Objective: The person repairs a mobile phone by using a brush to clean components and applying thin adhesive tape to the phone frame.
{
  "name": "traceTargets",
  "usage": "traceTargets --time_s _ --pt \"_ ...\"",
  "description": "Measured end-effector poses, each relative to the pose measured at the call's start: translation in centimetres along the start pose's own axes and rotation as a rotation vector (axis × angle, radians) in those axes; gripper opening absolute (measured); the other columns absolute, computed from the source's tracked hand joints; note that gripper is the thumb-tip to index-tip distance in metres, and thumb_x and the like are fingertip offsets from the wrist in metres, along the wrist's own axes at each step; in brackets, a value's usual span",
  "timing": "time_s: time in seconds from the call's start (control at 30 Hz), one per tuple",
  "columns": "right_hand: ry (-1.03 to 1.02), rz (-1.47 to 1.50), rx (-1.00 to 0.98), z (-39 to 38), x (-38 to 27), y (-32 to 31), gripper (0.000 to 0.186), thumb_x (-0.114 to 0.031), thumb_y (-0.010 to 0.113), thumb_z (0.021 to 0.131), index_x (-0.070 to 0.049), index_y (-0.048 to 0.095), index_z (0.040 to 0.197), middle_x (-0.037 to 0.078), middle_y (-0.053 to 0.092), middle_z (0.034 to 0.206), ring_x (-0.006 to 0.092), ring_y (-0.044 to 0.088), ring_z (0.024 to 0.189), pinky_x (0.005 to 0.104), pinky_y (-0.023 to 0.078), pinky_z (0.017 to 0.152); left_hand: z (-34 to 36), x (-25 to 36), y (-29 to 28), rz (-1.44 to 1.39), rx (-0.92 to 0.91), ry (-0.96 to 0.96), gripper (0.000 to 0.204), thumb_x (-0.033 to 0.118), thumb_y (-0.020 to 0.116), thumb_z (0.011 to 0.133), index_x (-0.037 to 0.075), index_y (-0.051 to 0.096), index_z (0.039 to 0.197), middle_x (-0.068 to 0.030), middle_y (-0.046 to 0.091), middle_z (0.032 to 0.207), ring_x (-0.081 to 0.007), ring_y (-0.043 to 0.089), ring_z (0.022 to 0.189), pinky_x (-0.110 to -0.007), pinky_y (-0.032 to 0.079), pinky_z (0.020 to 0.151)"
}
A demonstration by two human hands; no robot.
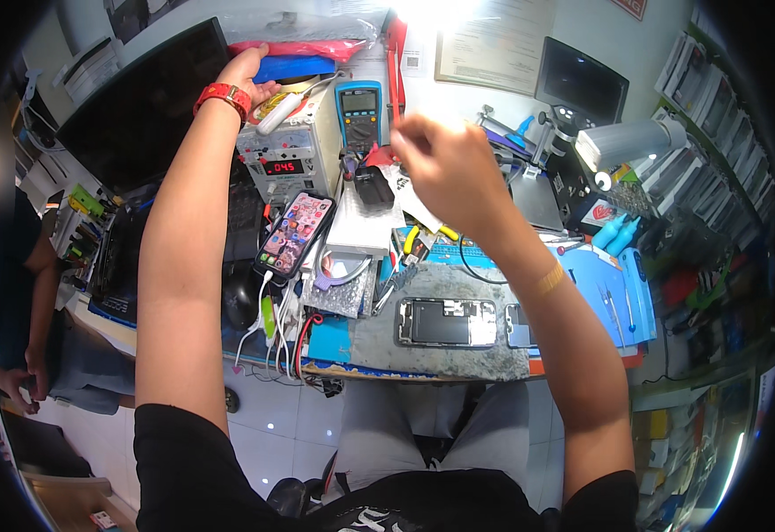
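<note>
My left hand [250, 78], a red band on its wrist, reaches to the top of the bench power supply [285, 146]. Its thumb lies above and its fingers below the edge of a flat blue packet [294, 67], with a pink-red plastic packet [312, 49] on top. My right hand [450, 164] is raised over the bench, slightly blurred, its fingers closed beside a red strip [395, 71]; what they hold cannot be made out. Behind it stands a blue-rimmed multimeter [359, 115]. An opened phone [447, 322] lies on the grey work mat [379, 350].
A lit smartphone [295, 232] rests among cables at left, near a dark monitor [152, 106]. Tweezers lie on a blue tray [596, 288] at right, below a lamp [631, 142]. A white box [361, 222] sits mid-bench. Another person [15, 293] is at far left.
</note>
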State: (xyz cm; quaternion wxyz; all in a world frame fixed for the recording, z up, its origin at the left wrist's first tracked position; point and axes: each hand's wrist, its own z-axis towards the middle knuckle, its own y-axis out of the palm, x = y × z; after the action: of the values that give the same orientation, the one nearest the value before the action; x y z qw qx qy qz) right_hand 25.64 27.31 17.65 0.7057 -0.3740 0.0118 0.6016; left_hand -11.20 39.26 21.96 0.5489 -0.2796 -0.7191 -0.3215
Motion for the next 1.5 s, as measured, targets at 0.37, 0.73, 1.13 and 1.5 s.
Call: traceTargets --time_s 0.37,0.73,1.13,1.5 --pt "0.294 -0.219 -0.213 13.4 8.0 10.2 0.042 -0.032 0.062 0.098 0.0 0.072 0.124 0.026 0.074 0.115 0.0391 0.07 0.114 0.0452 0.051 0.101 -1.4 -0.7 1.4 -0.19 -0.129 0.138 0.05 0.028 0.061 0.104 0.005 0.044 0.145 -0.0208 0.051 0.143 -0.0406 0.054 0.131 -0.058 0.049 0.108" --pt "0.377 0.181 -0.166 16.0 13.3 13.4 0.04 -0.027 0.062 0.094 -0.001 0.073 0.121 0.022 0.073 0.121 0.0369 0.068 0.118 0.0418 0.05 0.104 2.7 0.4 -0.7 -0.183 -0.243 0.125 0.037 0.035 0.048 0.107 0.015 0.054 0.138 -0.0129 0.057 0.142 -0.0345 0.049 0.136 -0.06 0.046 0.107" --pt "0.398 0.285 -0.29 18.4 11.4 14.9 0.04 -0.022 0.074 0.089 -0.001 0.074 0.123 0.012 0.074 0.118 0.0219 0.065 0.113 0.0326 0.045 0.103 0.3 2.4 -0.5 -0.234 -0.201 0.115 0.033 0.032 0.045 0.109 0.016 0.057 0.136 -0.0098 0.06 0.139 -0.0301 0.051 0.134 -0.059 0.044 0.11" --pt "0.2 0.078 -0.571 23.0 14.7 19.0 0.066 -0.047 0.09 0.073 -0.006 0.076 0.123 0.015 0.073 0.125 0.0272 0.067 0.115 0.036 0.049 0.103 0.5 2.6 -0.6 -0.235 -0.317 0.131 0.03 0.027 0.043 0.109 0.016 0.065 0.126 -0.0071 0.066 0.129 -0.0263 0.055 0.13 -0.057 0.044 0.111"
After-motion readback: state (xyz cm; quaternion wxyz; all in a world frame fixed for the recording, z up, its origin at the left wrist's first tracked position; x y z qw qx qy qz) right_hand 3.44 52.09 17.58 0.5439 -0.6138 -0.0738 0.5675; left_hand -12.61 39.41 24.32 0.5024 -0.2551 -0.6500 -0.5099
